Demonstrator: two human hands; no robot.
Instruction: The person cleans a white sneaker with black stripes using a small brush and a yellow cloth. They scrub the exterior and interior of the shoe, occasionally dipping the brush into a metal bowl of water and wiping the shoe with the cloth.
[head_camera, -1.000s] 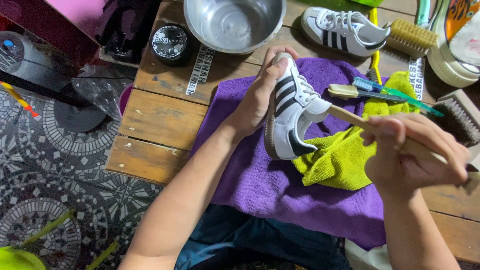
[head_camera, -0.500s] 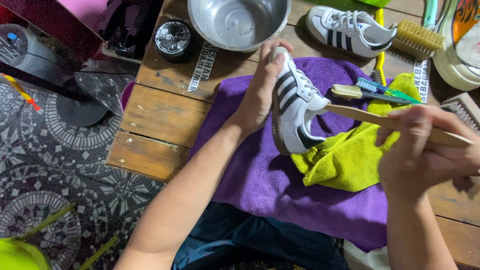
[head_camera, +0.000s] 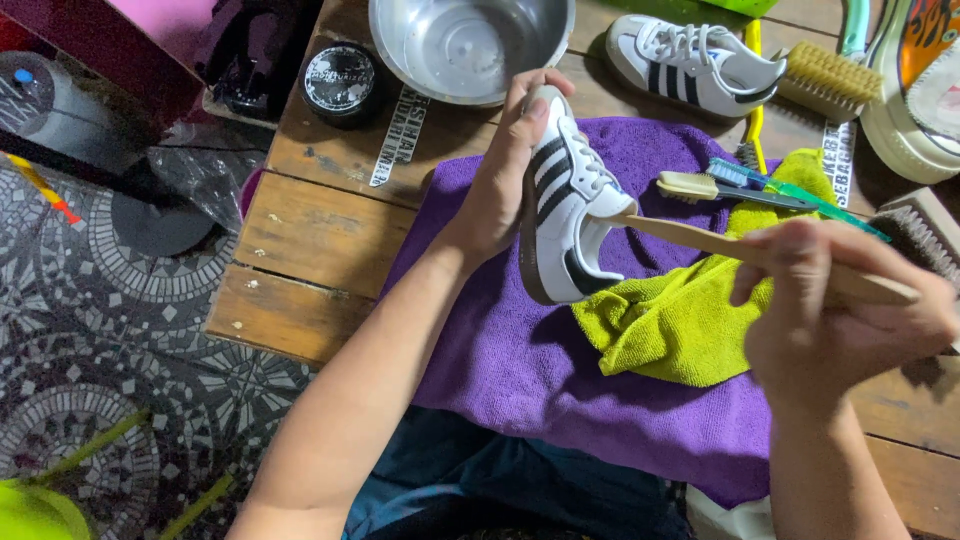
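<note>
The left hand grips a white sneaker with black stripes, fingers wrapped around its sole, over the purple towel. The right hand is closed on a wooden-handled brush whose tip touches the shoe's side. At five o'clock from the shoe lies one green cloth. At twelve sits one metal bowl, at ten one round black tin. A second sneaker lies at one o'clock, a scrub brush beside it. Two toothbrushes lie at three.
</note>
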